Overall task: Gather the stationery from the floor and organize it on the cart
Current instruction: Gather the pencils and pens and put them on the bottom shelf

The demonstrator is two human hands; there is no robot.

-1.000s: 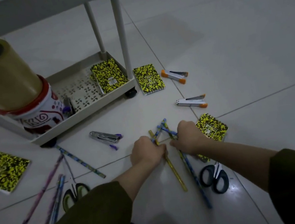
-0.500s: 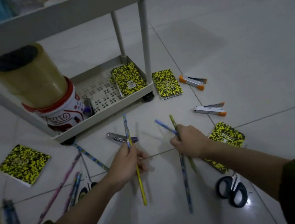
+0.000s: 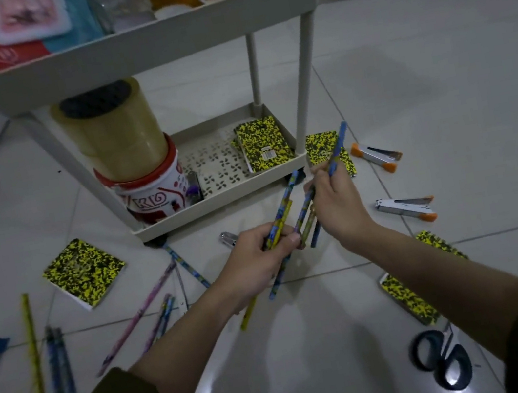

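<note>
My left hand (image 3: pixel 255 259) grips a bundle of patterned pencils (image 3: pixel 280 216) above the floor, just in front of the cart (image 3: pixel 223 195). My right hand (image 3: pixel 338 203) holds a few more pencils, one blue pencil (image 3: pixel 337 148) pointing up toward the cart's post. The two hands are close together, their pencils almost touching. Several more pencils (image 3: pixel 140 317) lie on the floor at the left. A yellow-and-black notebook (image 3: pixel 264 143) lies on the cart's bottom shelf.
Other notebooks lie on the floor at left (image 3: pixel 84 272), beside the cart (image 3: pixel 329 152) and under my right arm (image 3: pixel 407 298). Two orange-tipped staplers (image 3: pixel 404 205) sit at the right. Black scissors (image 3: pixel 442 358) lie near right. Tape rolls (image 3: pixel 110 129) top a red-rimmed tub (image 3: pixel 153 194).
Both hands have lifted their pencils off the floor and come together nearer the cart. The view has tilted up, showing the cart's middle shelf.
</note>
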